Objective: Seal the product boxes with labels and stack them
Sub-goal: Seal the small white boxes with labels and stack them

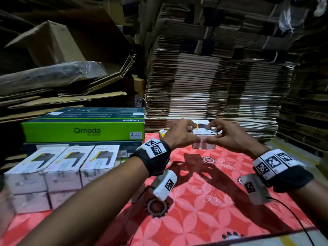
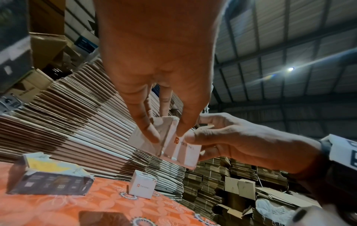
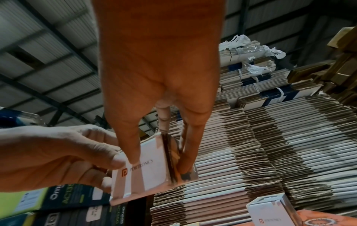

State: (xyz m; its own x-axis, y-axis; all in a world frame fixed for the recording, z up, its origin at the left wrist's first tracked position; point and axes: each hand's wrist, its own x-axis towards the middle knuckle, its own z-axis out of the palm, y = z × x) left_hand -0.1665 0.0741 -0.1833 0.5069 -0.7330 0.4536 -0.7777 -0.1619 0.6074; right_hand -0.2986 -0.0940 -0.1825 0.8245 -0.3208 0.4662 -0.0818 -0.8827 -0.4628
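Observation:
Both hands hold one small white product box (image 1: pixel 204 143) above the red floral cloth, past the middle of the table. My left hand (image 1: pixel 185 134) pinches its left side, fingertips (image 2: pixel 154 136) on the box (image 2: pixel 183 152). My right hand (image 1: pixel 217 133) grips its right side; the thumb (image 3: pixel 133 154) presses the printed face of the box (image 3: pixel 146 175) and a finger lies along the end flap. Several like white boxes (image 1: pixel 62 167) are stacked in two layers at the left. No separate label can be made out.
Green and dark Omada cartons (image 1: pixel 83 130) sit behind the stack. A second small white box (image 2: pixel 142 186) and a torn dark box (image 2: pixel 50 180) lie on the cloth (image 1: pixel 213 201). Tall piles of flat cardboard (image 1: pixel 213 86) wall the far side.

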